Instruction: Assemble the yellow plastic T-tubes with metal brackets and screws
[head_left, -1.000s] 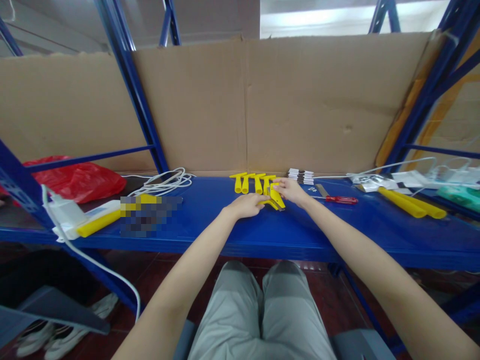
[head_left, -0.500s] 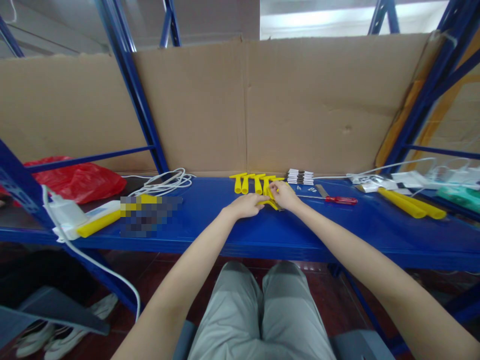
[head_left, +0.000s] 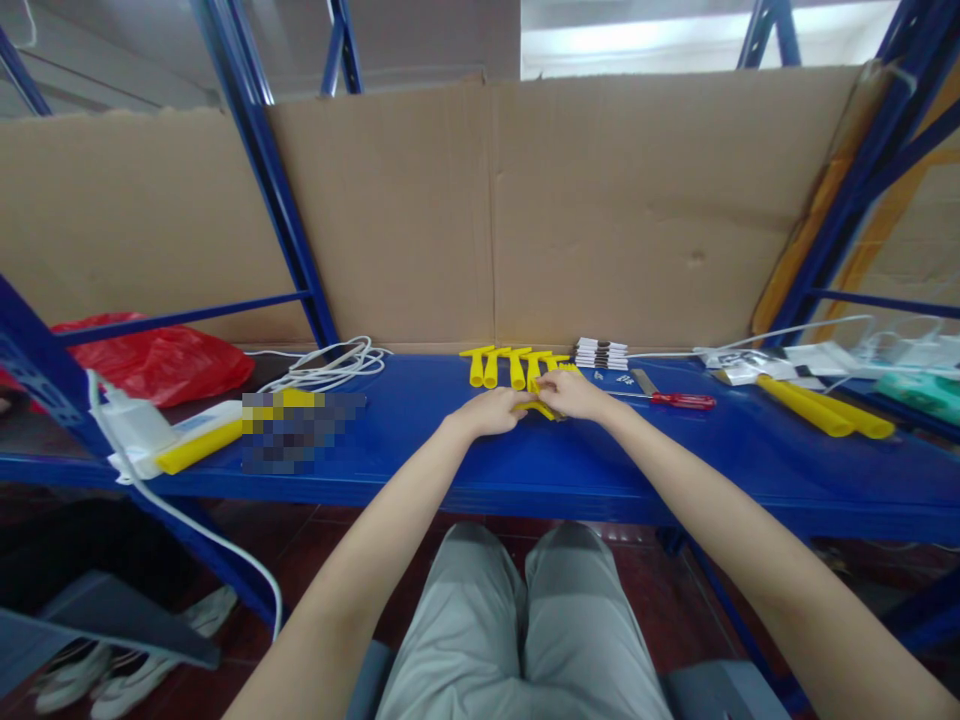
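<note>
My left hand (head_left: 495, 411) is closed on one end of a yellow plastic piece (head_left: 538, 408), which lies low over the blue shelf. At its other end, my right hand (head_left: 573, 394) pinches with bent fingers; the fingertips partly cover the piece. A small dark or metallic bit shows beneath the right fingers, too small to name. Just behind the hands, several yellow T-shaped plastic pieces (head_left: 517, 369) stand in a row. To the right of them sits a stack of white packets with dark bands (head_left: 600, 354). A red-handled screwdriver (head_left: 681, 401) lies right of my right hand.
A flat metal blade (head_left: 642, 381) and tiny screw-like parts (head_left: 624, 380) lie near the screwdriver. Yellow tubes (head_left: 814, 407) rest farther right. Coiled white cable (head_left: 341, 362), a red plastic bag (head_left: 161, 360) and a white plug (head_left: 135, 425) are leftward. Cardboard (head_left: 390, 220) backs the blue shelf (head_left: 420, 475).
My right hand has lowered slightly toward the left and come down flatter over the yellow piece. My left hand stays almost in place.
</note>
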